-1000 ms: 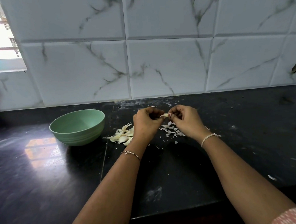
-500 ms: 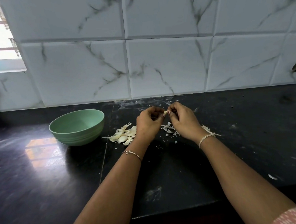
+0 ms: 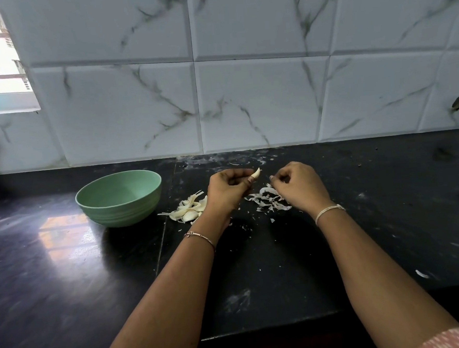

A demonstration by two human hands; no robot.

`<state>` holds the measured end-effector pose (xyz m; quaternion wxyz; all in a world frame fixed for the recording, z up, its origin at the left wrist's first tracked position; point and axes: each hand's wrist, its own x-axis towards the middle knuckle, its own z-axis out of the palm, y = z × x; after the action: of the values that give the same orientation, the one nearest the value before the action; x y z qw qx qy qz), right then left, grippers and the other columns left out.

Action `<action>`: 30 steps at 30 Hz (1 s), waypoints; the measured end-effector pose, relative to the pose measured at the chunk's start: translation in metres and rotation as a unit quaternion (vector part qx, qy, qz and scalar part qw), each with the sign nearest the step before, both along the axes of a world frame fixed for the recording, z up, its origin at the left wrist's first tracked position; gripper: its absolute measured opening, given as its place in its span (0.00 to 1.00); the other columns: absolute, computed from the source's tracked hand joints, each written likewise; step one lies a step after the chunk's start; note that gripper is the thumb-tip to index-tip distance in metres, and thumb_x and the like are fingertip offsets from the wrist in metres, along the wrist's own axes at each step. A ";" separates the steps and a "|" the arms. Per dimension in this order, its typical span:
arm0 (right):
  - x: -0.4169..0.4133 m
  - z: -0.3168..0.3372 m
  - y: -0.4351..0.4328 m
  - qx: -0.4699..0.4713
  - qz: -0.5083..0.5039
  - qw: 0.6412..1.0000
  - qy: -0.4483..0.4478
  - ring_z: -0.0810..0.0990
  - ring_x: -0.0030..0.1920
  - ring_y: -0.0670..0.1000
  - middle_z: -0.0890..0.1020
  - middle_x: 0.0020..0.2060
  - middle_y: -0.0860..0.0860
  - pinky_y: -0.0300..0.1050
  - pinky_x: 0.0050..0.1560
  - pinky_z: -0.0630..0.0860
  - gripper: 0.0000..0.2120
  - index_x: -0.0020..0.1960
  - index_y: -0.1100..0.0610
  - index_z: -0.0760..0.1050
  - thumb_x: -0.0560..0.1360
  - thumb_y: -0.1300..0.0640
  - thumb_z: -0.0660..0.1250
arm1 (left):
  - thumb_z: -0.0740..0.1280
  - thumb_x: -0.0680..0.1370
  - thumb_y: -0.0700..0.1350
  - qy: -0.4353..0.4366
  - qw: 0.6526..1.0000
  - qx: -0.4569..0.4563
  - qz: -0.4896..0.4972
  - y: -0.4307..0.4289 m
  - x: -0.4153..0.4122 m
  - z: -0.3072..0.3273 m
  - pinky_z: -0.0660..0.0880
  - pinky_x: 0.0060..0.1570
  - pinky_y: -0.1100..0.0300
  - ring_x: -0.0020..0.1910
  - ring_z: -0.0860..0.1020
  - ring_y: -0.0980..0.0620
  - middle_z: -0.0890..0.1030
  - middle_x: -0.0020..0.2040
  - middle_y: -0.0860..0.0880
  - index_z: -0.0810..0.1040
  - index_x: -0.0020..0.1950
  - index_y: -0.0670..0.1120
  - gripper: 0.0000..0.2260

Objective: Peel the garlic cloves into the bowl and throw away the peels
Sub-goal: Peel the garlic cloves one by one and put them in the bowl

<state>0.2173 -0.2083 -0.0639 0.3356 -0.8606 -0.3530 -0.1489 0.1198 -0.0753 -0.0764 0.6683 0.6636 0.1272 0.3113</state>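
My left hand (image 3: 228, 191) pinches a pale garlic clove (image 3: 256, 173) between thumb and fingers, its tip pointing up and to the right. My right hand (image 3: 298, 188) is a short gap to the right of it, fingers curled, low over a scatter of white peels (image 3: 269, 201) on the black counter. One curved peel lies right under its fingertips; whether it is pinched I cannot tell. A heap of garlic cloves (image 3: 188, 209) lies left of my left wrist. The green bowl (image 3: 148, 191) stands further left, and I see nothing inside it.
The black counter (image 3: 256, 267) runs to a front edge near my elbows. A marble-tiled wall (image 3: 245, 104) closes the back. A single peel scrap (image 3: 421, 274) lies at the right front. A window is at the far left.
My hands were joined on the clove; now they have drawn apart. The clove stays in my left hand and my right hand has dropped toward the peels.
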 end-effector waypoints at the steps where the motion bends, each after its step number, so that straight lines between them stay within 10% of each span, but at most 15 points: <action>1: -0.001 0.001 -0.001 -0.004 -0.003 1.000 -0.003 0.75 0.41 0.47 0.76 0.38 0.46 0.41 0.43 0.70 0.09 0.40 0.56 0.83 0.74 0.52 0.71 | 0.70 0.75 0.33 0.002 1.000 -0.002 -0.001 0.000 0.000 0.000 0.79 0.42 0.65 0.40 0.80 0.53 0.83 0.42 0.44 0.82 0.50 0.41 0.06; 9: -0.004 0.001 0.000 0.057 0.030 0.996 0.067 0.77 0.34 0.42 0.80 0.35 0.47 0.39 0.40 0.75 0.07 0.41 0.55 0.77 0.70 0.65 0.73 | 0.71 0.73 0.31 -0.004 1.000 0.012 0.006 -0.001 0.000 0.000 0.79 0.49 0.57 0.41 0.81 0.52 0.83 0.42 0.44 0.82 0.47 0.42 0.08; 14: -0.017 0.007 0.006 0.165 0.159 0.901 0.368 0.82 0.31 0.51 0.81 0.39 0.58 0.39 0.33 0.80 0.09 0.57 0.62 0.74 0.83 0.60 0.58 | 0.72 0.73 0.32 0.020 0.999 0.043 0.017 -0.001 0.002 -0.003 0.80 0.53 0.50 0.42 0.82 0.48 0.84 0.42 0.43 0.83 0.44 0.46 0.08; 18: -0.013 0.001 0.009 0.131 0.132 0.936 0.298 0.79 0.32 0.50 0.81 0.39 0.57 0.37 0.32 0.79 0.07 0.53 0.64 0.77 0.81 0.64 0.62 | 0.73 0.72 0.33 0.076 0.992 0.093 0.031 0.004 0.002 -0.006 0.80 0.55 0.47 0.44 0.83 0.49 0.85 0.42 0.47 0.82 0.43 0.48 0.10; 22: -0.006 0.000 0.007 0.091 0.085 0.979 0.162 0.81 0.36 0.46 0.83 0.35 0.50 0.43 0.42 0.80 0.07 0.41 0.52 0.82 0.72 0.64 0.73 | 0.76 0.72 0.43 0.166 0.944 0.278 0.070 0.007 -0.008 0.008 0.73 0.42 0.66 0.35 0.75 0.61 0.78 0.34 0.56 0.83 0.45 0.47 0.04; 30: -0.006 0.000 0.005 0.099 0.038 0.988 0.112 0.80 0.35 0.47 0.83 0.33 0.49 0.40 0.38 0.77 0.09 0.38 0.54 0.81 0.69 0.50 0.77 | 0.79 0.68 0.48 0.271 0.847 0.438 -0.134 -0.008 -0.025 0.020 0.73 0.45 0.62 0.43 0.76 0.56 0.81 0.45 0.50 0.83 0.48 0.49 0.11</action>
<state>0.2117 -0.2031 -0.0639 0.4621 -0.8203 -0.3291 -0.0726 0.0952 -0.0836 -0.0564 0.2826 0.9559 0.0635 0.0494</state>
